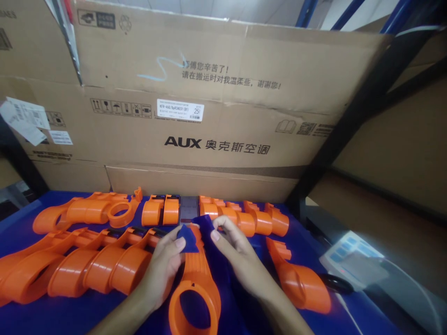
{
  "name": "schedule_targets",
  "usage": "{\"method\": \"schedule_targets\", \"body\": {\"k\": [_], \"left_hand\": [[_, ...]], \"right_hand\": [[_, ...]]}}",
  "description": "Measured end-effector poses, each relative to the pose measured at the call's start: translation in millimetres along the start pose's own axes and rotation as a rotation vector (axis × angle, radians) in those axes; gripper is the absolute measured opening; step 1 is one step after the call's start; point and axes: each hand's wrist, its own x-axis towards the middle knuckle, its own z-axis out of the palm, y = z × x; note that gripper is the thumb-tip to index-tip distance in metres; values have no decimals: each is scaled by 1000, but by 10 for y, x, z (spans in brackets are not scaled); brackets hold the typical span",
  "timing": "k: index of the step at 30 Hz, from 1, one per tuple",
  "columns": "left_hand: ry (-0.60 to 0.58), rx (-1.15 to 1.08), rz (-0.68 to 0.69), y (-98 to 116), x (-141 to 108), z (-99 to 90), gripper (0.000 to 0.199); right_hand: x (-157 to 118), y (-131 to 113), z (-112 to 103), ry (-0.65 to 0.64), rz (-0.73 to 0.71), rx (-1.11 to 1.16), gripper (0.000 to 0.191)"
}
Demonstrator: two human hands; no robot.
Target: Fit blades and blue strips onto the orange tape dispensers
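An orange plastic part (199, 274) with a round ring at its lower end stands out at the bottom centre. My left hand (167, 260) is closed at its upper end, the thumb pressing a small dark blue piece (188, 238) against the orange. To the right, my right hand (239, 253) pinches a blue strip (205, 224) between thumb and fingers, beside the top of the orange part. How far the strip reaches down against the blue surface is hard to tell.
Rows of similar orange parts (101, 267) lie left on the blue tabletop (87, 318), more (244, 223) at the back right. One (303, 284) lies near my right forearm. Behind stands a cardboard panel (216, 121); a black frame post (335, 139) slants at right, beside a white device (352, 260).
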Motion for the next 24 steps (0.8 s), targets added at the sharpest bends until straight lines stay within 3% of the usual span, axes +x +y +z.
{"method": "schedule_targets", "body": {"k": [5, 9, 14, 24], "left_hand": [[5, 97, 140, -49, 40, -115, 33], [55, 87, 270, -44, 27, -127, 36], [74, 113, 306, -30, 17, -106, 36], [66, 173, 345, -58, 9, -121, 41]], "right_hand": [[-17, -47, -53, 16, -56, 42, 21], [-38, -90, -159, 14, -163, -69, 27], [-34, -80, -193, -45, -271, -156, 34], [-26, -87, -141, -73, -285, -175, 33]]}}
